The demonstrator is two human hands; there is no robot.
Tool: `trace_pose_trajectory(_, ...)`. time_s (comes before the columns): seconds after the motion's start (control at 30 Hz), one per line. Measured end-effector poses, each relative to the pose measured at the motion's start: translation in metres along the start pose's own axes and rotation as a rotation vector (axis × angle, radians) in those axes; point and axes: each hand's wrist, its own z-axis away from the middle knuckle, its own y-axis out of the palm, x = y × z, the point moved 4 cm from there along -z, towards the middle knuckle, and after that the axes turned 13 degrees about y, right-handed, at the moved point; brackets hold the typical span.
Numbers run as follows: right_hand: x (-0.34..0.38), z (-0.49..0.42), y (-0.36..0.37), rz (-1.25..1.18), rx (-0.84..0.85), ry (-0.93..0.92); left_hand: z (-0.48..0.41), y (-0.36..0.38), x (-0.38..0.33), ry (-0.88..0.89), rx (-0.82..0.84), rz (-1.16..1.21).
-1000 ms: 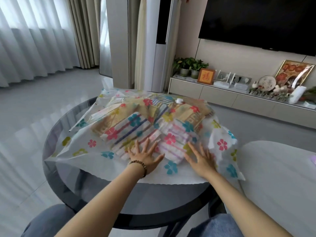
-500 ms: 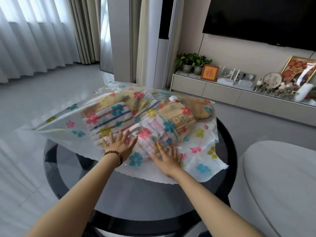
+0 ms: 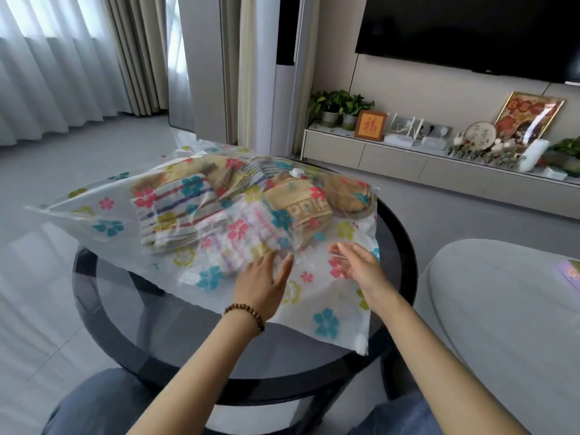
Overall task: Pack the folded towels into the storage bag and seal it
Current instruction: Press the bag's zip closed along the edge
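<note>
Clear flower-printed plastic bag point(image 3: 326, 296) of folded striped towels point(image 3: 175, 215) lies crumpled on a round dark glass table point(image 3: 405, 265). Left hand point(image 3: 263, 284) rests flat on it, fingers together; right hand point(image 3: 361, 271) hovers, fingers apart.

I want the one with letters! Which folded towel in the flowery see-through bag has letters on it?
The tan folded towel on the right; the others only show stripes.

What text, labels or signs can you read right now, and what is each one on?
"福" in gold on the small red framed plaque on the TV cabinet.
Woven letters on the tan towel inside the storage bag: upside down and partly folded away, not reliably readable.
Dark characters on the round plate: too small to read.
Large framed picture: floral pattern, no legible text.
</note>
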Motion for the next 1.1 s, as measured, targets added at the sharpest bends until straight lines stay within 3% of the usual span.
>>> trace_pose_trajectory(0.1, -0.023, 0.009, -0.056, 0.092, -0.286, -0.010, 0.010, 0.025, -0.028, 0.052, 0.047, 0.043)
trace_pose_trajectory(0.2, -0.052, 0.010, -0.082, 0.158, -0.360, 0.174, 0.019, 0.045, -0.048, 0.067, 0.058, 0.074)
trace_pose_trajectory(0.33, -0.068, 0.019, -0.072, 0.124, -0.115, 0.343, 0.030, 0.058, -0.060, 0.074, 0.060, 0.068)
trace_pose_trajectory(0.47, -0.082, 0.040, -0.062, 0.244, 0.095, 0.345, 0.046, 0.051, -0.072, 0.091, -0.098, 0.214)
trace_pose_trajectory(0.53, -0.086, 0.049, -0.062, 0.210, 0.146, 0.343, 0.055, 0.054, -0.076, 0.055, -0.047, 0.282)
trace_pose_trajectory(0.63, -0.088, 0.058, -0.060, 0.119, 0.181, 0.306, 0.069, 0.080, -0.081, -0.041, 0.275, 0.311)
trace_pose_trajectory(0.7, -0.085, 0.060, -0.060, 0.124, 0.150, 0.241, 0.075, 0.099, -0.083, -0.148, 0.369, 0.466)
trace_pose_trajectory(0.8, -0.080, 0.059, -0.060, 0.190, 0.084, 0.134, 0.074, 0.113, -0.083, -0.307, 0.287, 0.723)
trace_pose_trajectory(1.0, -0.070, 0.060, -0.061, 0.022, 0.139, 0.127, 0.077, 0.120, -0.088, -0.393, 0.170, 0.909)
trace_pose_trajectory(1.1, -0.068, 0.063, -0.060, -0.005, 0.194, 0.132, 0.070, 0.117, -0.091, -0.330, 0.155, 0.935)
